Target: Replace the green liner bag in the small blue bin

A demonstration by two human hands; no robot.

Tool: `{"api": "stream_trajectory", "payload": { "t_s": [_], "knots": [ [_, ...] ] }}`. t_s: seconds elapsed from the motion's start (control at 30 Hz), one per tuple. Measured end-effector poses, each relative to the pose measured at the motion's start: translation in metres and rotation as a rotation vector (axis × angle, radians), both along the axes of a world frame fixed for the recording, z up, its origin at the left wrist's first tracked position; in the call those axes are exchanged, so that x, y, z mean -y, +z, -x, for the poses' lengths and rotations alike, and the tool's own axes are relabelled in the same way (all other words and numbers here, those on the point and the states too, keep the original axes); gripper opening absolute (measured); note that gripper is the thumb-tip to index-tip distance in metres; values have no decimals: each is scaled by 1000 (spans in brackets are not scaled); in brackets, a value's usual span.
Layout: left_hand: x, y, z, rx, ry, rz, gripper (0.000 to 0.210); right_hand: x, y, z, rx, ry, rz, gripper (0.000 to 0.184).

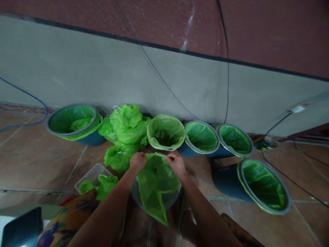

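Brown floor tiles (69, 161) run up to a wall (89, 68) painted grey below, maroon above. One green plastic bag (155, 181) hangs over a round bin (174, 197); the left hand (138, 160) and right hand (177, 165) pinch opposite ends of its far edge, fingers closed on the film. Just beyond the round bin stands a bag-lined bin (166, 146); to the round bin's right are three ring-rimmed bins (231, 181). Left of it lie bunched green bags (125, 128), a clear plastic container (87, 171) and, farther off, a lined blue bin (94, 137).
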State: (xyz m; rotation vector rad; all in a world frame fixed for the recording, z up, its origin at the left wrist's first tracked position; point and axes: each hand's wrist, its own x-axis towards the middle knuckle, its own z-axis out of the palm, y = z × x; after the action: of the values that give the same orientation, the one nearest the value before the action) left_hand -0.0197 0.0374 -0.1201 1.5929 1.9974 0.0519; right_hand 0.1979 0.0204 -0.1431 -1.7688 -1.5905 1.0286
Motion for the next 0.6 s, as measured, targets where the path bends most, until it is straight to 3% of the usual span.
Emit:
{"api": "stream_trajectory", "payload": {
  "t_s": [0.1,0.2,0.33,0.4,0.6],
  "knots": [
    [0,-5,5,72,47,-5,30,-1,-2,-8,-13,56,-11,27],
    [2,-7,15,190,40,-16,27,-1,-1,-19,21,205,26,41],
    [4,-6,27,225,-13,13,23,0,2,-31,67,378,132,42],
    [2,-7,28,213,10,-4,24,-1,1,-33,93,332,127,38],
    [-6,-20,25,238,126,-49,26,-8,-16,-22,117,-50,61,23]
  ]
}}
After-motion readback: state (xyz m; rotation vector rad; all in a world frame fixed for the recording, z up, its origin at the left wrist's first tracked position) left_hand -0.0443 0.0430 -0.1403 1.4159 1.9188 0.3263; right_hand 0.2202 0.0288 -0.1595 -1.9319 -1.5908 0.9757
